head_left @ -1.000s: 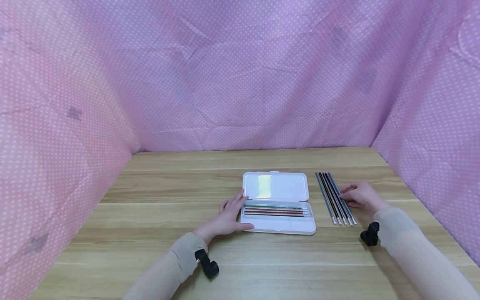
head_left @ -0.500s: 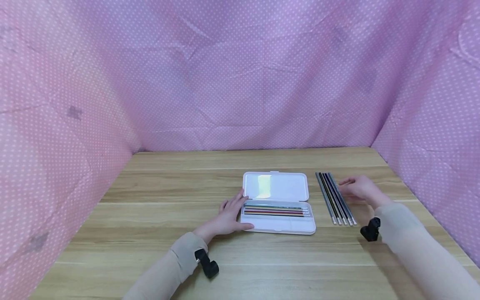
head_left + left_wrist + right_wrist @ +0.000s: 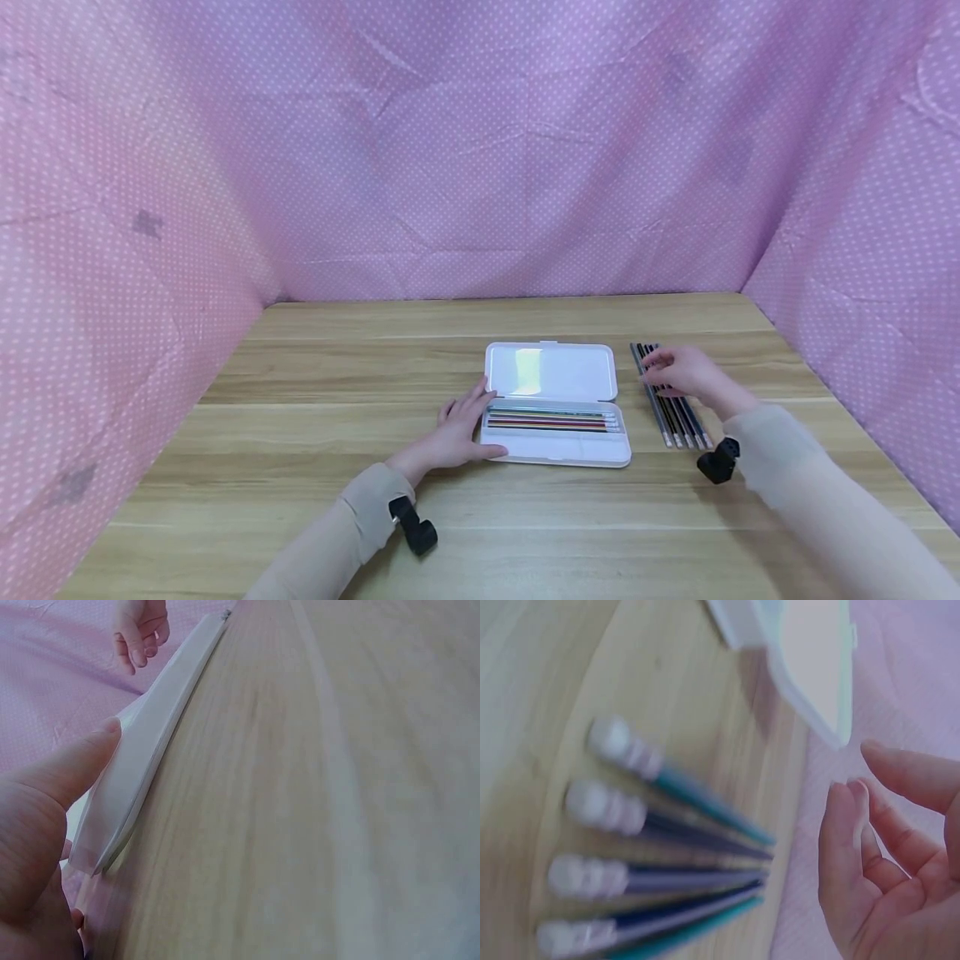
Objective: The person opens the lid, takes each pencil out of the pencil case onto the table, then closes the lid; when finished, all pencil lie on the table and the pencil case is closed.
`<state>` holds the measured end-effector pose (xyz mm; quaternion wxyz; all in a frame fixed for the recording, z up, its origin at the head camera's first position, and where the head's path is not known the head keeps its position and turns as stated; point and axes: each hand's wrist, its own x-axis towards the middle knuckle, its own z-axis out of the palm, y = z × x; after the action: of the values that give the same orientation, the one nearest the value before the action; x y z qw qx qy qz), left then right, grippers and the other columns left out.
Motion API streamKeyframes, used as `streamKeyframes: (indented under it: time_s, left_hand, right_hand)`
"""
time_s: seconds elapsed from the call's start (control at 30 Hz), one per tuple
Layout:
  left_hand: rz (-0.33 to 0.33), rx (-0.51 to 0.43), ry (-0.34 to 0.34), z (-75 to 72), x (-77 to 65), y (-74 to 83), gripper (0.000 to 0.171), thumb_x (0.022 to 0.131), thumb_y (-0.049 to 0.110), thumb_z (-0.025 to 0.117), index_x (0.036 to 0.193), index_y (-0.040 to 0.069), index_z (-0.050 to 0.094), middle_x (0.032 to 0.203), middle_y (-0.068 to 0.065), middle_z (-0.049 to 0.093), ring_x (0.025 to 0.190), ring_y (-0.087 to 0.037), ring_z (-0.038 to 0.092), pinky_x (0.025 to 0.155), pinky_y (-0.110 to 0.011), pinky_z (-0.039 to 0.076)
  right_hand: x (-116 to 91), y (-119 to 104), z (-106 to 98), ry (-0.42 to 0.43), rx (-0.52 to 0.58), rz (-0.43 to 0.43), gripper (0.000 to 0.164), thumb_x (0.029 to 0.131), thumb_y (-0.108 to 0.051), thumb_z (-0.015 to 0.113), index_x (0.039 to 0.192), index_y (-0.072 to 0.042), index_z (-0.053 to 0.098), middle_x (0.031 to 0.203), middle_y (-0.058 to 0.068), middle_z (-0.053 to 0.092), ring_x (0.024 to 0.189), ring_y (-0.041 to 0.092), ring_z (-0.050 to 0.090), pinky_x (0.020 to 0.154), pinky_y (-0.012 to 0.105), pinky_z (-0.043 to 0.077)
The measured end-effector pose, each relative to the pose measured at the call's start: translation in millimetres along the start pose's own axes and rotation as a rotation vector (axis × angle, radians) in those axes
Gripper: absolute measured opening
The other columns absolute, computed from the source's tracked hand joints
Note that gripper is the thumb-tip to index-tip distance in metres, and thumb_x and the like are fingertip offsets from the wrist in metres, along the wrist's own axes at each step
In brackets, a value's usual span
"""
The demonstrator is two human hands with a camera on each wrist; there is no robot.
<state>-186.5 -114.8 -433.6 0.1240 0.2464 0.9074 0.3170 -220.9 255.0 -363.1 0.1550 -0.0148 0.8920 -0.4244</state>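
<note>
A white pencil case point(image 3: 555, 450) lies with its lid point(image 3: 573, 371) swung back, and several striped pencils point(image 3: 551, 421) rest in its rear part. My left hand point(image 3: 453, 433) holds the case by its left end, thumb at the front edge and fingers spread toward the hinge. In the left wrist view the thumb point(image 3: 79, 761) lies against the case wall. To the right, several dark and blue-grey pencils point(image 3: 684, 429) lie side by side, white eraser ends toward me. Over their far half hovers my right hand point(image 3: 686, 371), fingers loosely bent with nothing between them, as the right wrist view shows.
The wooden table point(image 3: 360, 367) carries the case and the loose pencils, with a narrow strip of wood between them. A pink dotted cloth point(image 3: 480, 167) hangs behind and on both sides. Black wrist cameras point(image 3: 416, 527) are strapped to both forearms.
My right hand has lifted from the right side of the loose pencils and moved left over them. The left hand and the pencil case have stayed in place.
</note>
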Motion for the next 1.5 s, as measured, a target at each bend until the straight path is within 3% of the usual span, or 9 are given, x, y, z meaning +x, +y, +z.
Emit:
streamKeyframes:
  time_s: [0.23,0.57,0.8,1.23,1.5]
  left_hand:
    - [-0.005,-0.009,-0.001,-1.2,-0.7,0.7,0.086,0.081,0.043,0.072,0.148,0.012,0.028,0.161,-0.006,0.001,0.145,-0.035,0.011,0.112,-0.058,0.001]
    - [0.001,0.003,0.001,-0.9,0.4,-0.1,0.087,0.081,0.043,0.072,0.148,0.010,0.027,0.161,-0.008,0.000,0.145,-0.036,0.011,0.112,-0.059,0.002]
    - [0.008,-0.001,0.000,-1.0,1.8,-1.2,0.087,0.082,0.043,0.071,0.148,0.009,0.027,0.161,-0.008,0.001,0.145,-0.036,0.012,0.112,-0.059,0.002]
    - [0.023,-0.014,-0.004,-1.4,1.8,-1.2,0.088,0.081,0.044,0.071,0.148,0.008,0.027,0.160,-0.010,0.001,0.144,-0.039,0.012,0.111,-0.059,0.001]
    - [0.008,-0.005,-0.004,-1.9,0.8,0.7,0.087,0.081,0.043,0.071,0.148,0.009,0.027,0.161,-0.008,0.001,0.144,-0.037,0.012,0.112,-0.058,0.001]
  right_hand:
    - [1.4,-20.3,20.9,-0.033,-0.026,-0.105,0.037,0.084,-0.011,0.069,0.113,0.009,0.058,0.085,0.003,0.060,0.078,0.014,0.056,0.074,0.039,0.056]
    - [-3.2,-46.6,54.8,-0.085,-0.058,-0.204,0.030,0.084,-0.011,0.071,0.110,0.003,0.063,0.089,0.008,0.061,0.075,0.016,0.057,0.068,0.032,0.055]
    - [-1.5,-57.1,74.6,-0.076,-0.144,-0.300,0.027,0.084,-0.015,0.071,0.107,-0.002,0.066,0.086,0.003,0.063,0.077,0.016,0.055,0.068,0.028,0.048]
    - [4.8,-67.1,97.3,-0.089,-0.186,-0.384,0.022,0.082,-0.013,0.072,0.101,-0.004,0.067,0.082,0.002,0.063,0.072,0.012,0.056,0.066,0.027,0.047]
    - [9.4,-69.5,112.5,-0.088,-0.254,-0.410,0.021,0.081,-0.013,0.072,0.100,-0.006,0.067,0.085,0.001,0.065,0.079,0.013,0.060,0.074,0.030,0.050]
